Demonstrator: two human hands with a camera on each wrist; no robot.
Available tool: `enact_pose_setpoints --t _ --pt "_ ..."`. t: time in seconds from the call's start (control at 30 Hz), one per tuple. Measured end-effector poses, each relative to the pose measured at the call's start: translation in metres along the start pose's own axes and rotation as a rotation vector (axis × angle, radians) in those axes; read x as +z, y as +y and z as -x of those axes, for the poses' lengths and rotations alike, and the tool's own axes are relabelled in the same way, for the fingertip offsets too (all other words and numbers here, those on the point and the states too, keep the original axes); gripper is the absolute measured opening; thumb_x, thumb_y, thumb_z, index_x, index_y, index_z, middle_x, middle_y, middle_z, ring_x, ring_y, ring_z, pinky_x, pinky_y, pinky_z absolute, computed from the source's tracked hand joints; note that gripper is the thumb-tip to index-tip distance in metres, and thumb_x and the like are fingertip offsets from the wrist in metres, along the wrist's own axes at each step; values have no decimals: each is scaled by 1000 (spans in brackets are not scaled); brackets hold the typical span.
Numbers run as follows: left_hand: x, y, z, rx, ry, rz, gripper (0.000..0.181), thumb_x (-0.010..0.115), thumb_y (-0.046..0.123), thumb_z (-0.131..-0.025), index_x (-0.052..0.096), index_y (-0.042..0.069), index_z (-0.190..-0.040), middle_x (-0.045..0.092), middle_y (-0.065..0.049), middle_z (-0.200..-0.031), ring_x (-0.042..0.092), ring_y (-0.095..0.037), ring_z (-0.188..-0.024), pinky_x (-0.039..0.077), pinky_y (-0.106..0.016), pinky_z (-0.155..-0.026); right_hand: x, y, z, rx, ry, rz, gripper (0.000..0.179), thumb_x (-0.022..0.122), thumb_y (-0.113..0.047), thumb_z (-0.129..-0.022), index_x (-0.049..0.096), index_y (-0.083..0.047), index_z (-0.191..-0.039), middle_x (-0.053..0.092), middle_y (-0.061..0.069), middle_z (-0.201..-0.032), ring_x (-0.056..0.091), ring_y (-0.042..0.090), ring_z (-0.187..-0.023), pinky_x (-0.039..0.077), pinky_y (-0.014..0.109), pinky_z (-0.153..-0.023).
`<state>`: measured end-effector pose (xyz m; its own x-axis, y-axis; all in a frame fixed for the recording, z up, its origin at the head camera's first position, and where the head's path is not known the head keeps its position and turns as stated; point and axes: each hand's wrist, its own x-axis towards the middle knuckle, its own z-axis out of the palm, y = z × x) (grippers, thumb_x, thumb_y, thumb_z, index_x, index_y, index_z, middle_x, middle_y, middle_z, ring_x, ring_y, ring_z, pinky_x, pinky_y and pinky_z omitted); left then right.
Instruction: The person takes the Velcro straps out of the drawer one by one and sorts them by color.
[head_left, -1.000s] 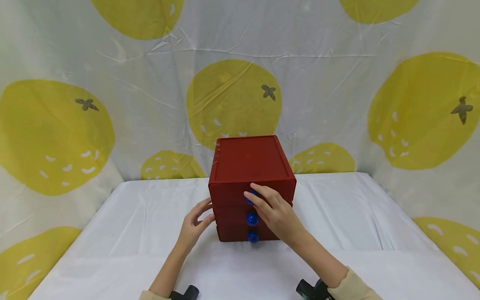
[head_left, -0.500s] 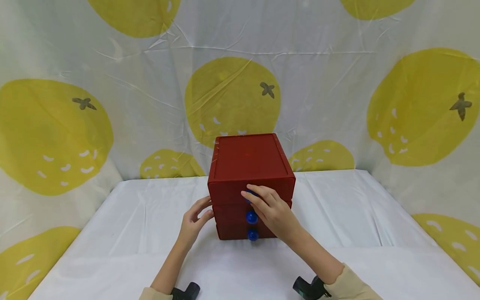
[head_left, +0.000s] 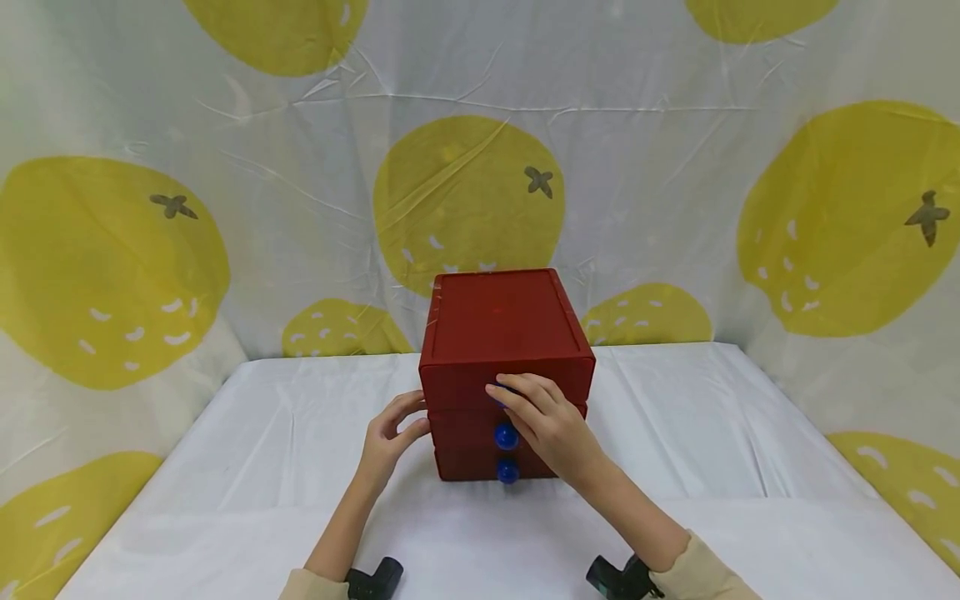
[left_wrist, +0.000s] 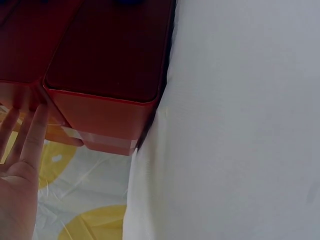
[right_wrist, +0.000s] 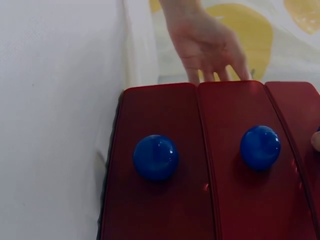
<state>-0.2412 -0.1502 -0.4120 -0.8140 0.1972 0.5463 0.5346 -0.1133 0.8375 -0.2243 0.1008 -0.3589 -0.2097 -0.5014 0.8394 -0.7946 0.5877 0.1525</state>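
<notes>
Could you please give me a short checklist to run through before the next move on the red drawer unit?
1. Red drawer unit upright on the white cloth: ok.
2. Right hand at the top knob: ok, its fingers are on it.
3. Top knob in clear view: not ok, the fingers cover most of it.
4. Firmness of that grip: cannot tell.
5. Left hand at the unit's left side: ok, fingers reach it.
6. Middle knob and bottom knob free of both hands: ok.
</notes>
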Motion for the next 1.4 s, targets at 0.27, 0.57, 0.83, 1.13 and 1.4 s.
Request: enact_pose_setpoints --t 0.27,0.57,0.83,1.13,1.4 --pt "-1 -1 -2 -59 -5 -14 36 56 -2 -86 51 -4 -122 61 9 -112 57 -7 -106 54 -26 -82 0 -3 0 48 43 -46 30 62 -9 -85 61 -8 -115 57 8 -117 50 21 -107 49 20 -89" --pt "-1 -1 0 -152 11 -36 38 56 3 -87 50 -2 -124 61 11 -111 56 -5 -107 53 -26 -83 0 -4 3 49 75 -76 25 56 -13 -90 63 -6 -112 58 9 -115 50 21 -105 42 13 -96" --pt "-3 0 0 -158 -9 -12 39 56 5 -88 49 -3 -125 59 10 -114 57 -6 -105 54 -27 -83 -2 -10 3 19 130 -108 26 46 -17 -95 64 -3 -109 59 11 -112 51 23 -102 39 11 -97" --pt "-5 -1 1 -150 -6 30 40 57 3 -87 48 -7 -125 59 8 -114 58 -7 -105 54 -29 -83 -6 -18 3 -26 164 -128 25 48 -15 -94 64 -2 -109 60 12 -111 51 24 -101 41 13 -96" --pt "-6 -2 3 -131 -13 49 38 55 2 -87 48 -9 -123 60 8 -112 58 -7 -105 54 -28 -82 -9 -24 5 -40 191 -124 24 48 -14 -94 65 -2 -107 61 12 -110 51 24 -99 43 15 -94"
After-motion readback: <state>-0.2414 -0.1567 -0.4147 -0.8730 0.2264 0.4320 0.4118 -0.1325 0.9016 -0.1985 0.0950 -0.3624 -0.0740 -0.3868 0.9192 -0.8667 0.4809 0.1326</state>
